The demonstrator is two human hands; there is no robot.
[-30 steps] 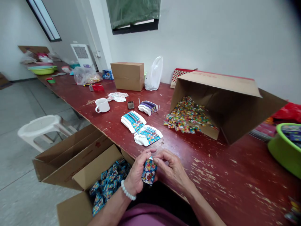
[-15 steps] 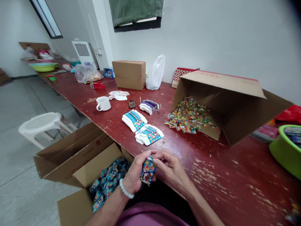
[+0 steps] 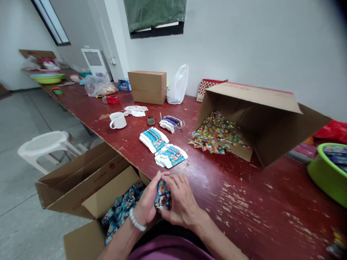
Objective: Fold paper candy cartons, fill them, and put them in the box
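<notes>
Between my two hands is a small blue printed candy box (image 3: 162, 195), held in front of me just off the table's near edge. My left hand (image 3: 148, 202), with a pale bead bracelet at the wrist, is closed around its left side. My right hand (image 3: 181, 202) wraps its right side, fingers over the top and thumb at the lower end. To the left below, an open carton (image 3: 90, 234) holds many similar blue boxes (image 3: 123, 206). On the table ahead lie two fanned stacks of flat blue-and-white boxes (image 3: 154, 139), (image 3: 172, 156).
A tipped carton (image 3: 282, 133) spills wrapped candies (image 3: 217, 133) onto the red table (image 3: 233, 191). Also there are a white mug (image 3: 118, 120), a purple stack (image 3: 171, 123), a closed carton (image 3: 148, 87) and a green basin (image 3: 322, 177). A white stool (image 3: 46, 142) stands left.
My right hand has come from the box's top edge down around its right side. Both hands and the box have shifted slightly left.
</notes>
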